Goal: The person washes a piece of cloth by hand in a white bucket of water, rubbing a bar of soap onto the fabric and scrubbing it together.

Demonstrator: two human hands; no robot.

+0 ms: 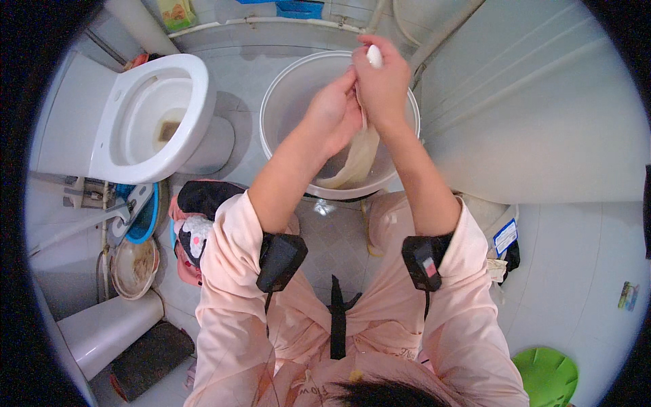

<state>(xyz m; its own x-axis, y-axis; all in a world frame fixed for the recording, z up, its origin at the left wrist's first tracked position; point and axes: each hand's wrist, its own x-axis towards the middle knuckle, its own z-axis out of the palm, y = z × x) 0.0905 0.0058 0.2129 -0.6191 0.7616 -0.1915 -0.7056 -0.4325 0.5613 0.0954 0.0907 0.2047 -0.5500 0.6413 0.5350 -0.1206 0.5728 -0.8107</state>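
Over the large white bucket (pixel 264 122) my two hands meet near its far right rim. My right hand (pixel 382 84) is closed around a smooth white object (pixel 375 56), of which only a rounded end shows, so I cannot tell what it is. Pressed against it from the left is my left hand (pixel 333 109), its fingers curled on a wet cream cloth (pixel 358 157). From between the hands the cloth hangs down into the bucket, its lower end near the front inner wall. The hands hide part of the cloth and the bucket's inside.
A toilet (pixel 201 107) stands left of the bucket, its seat ring exposed. Clothes (pixel 196 229) are heaped at my left, beside a blue basin (pixel 150 219) and a stained bowl (pixel 135 264). A pale panel (pixel 519 112) rises at right. A green plastic item (pixel 549 376) lies lower right.
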